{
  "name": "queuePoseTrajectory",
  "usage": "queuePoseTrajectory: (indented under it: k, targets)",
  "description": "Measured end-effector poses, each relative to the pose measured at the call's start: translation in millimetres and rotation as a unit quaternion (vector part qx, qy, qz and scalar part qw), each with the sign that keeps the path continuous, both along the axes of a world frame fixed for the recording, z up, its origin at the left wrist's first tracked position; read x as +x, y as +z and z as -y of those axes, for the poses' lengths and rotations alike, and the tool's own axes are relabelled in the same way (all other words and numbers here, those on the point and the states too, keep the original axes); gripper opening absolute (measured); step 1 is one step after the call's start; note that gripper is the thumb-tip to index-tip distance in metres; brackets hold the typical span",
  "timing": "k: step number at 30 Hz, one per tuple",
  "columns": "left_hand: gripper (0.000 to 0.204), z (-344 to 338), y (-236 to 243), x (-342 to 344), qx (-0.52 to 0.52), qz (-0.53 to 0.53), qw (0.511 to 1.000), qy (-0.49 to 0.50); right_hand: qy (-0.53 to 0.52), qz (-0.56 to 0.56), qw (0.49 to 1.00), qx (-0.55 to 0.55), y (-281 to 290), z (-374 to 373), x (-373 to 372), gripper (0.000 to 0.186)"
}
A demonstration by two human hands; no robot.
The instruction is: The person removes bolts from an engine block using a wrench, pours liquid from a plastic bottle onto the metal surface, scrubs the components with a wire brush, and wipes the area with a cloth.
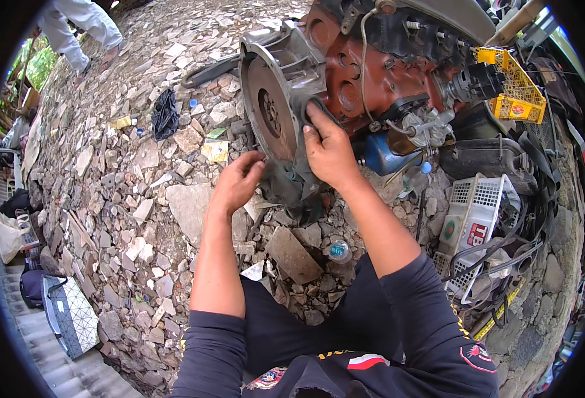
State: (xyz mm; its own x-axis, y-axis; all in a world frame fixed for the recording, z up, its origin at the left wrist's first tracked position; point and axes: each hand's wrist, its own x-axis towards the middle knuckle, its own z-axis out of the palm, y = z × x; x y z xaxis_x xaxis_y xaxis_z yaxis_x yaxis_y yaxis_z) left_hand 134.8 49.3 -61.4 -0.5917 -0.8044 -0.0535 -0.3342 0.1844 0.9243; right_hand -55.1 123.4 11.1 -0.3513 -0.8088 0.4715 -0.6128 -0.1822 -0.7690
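A reddish-brown engine block (385, 79) lies in front of me, with a grey metal bell housing (299, 60) at its left end. Inside the housing's rim sits a round, rust-brown flywheel (272, 109). My right hand (332, 149) grips a dark cloth (286, 182) and presses it on the housing's right edge; part of the cloth hangs below. My left hand (235, 182) is at the lower left of the flywheel, close to the cloth. Its fingers are loosely curled, with thumb and forefinger apart and nothing visible between them.
Broken tile and stone cover the ground, with a plastic bottle (339, 251) between my knees. At right stand a white crate (468, 219), a yellow crate (519, 89) and a black case (485, 162). A black plastic bag (165, 114) lies left. A person's legs (83, 33) show far left.
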Motion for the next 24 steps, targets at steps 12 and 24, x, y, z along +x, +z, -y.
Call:
queuePoseTrajectory:
  k: [12, 24]
  targets:
    - [0.024, -11.9, -11.8, -18.6, -0.133, -0.033, 0.987, -0.084, -0.221, -0.164, 0.961, 0.006, -23.1, -23.4, -3.0, 0.053]
    - [0.033, -6.1, 24.0, -5.5, 0.178, -0.152, 0.964, -0.122, -0.114, 0.353, 0.921, -0.118, 9.8, -25.6, 25.7, 0.019]
